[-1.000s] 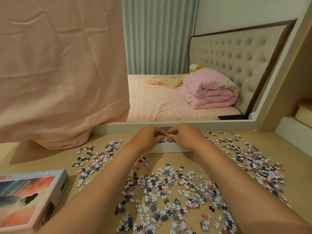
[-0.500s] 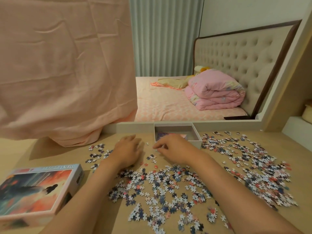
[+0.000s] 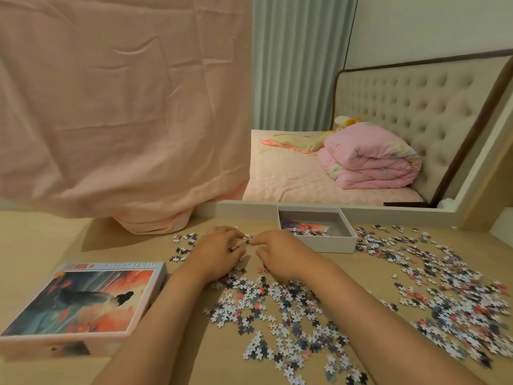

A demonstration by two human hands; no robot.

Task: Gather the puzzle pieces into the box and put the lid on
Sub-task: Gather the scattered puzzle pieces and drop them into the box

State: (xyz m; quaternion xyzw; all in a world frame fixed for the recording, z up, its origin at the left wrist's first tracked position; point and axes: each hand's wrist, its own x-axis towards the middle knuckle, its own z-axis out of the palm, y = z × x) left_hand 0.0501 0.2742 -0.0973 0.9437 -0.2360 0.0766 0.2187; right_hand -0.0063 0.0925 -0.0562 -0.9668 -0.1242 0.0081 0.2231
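Loose puzzle pieces (image 3: 277,307) cover the tan table in front of me, with a larger spread (image 3: 449,295) to the right and a small patch (image 3: 183,243) to the left. The open white box (image 3: 327,244) stands at the back, right of my hands, with a few pieces and a printed sheet inside. Its printed lid (image 3: 83,301) lies face up at the front left. My left hand (image 3: 219,251) and right hand (image 3: 280,254) rest side by side on the table just left of the box. Both have fingers curled over pieces, fingertips nearly meeting.
A pink cloth (image 3: 125,107) hangs down onto the back left of the table. A white ledge (image 3: 244,208) runs along the table's far edge, with a bed and folded pink quilt (image 3: 369,162) beyond. Bare tabletop (image 3: 41,240) lies at the far left.
My hands left the box, where they were held together over it, and came down onto the table to its left. They now close in on pieces there.
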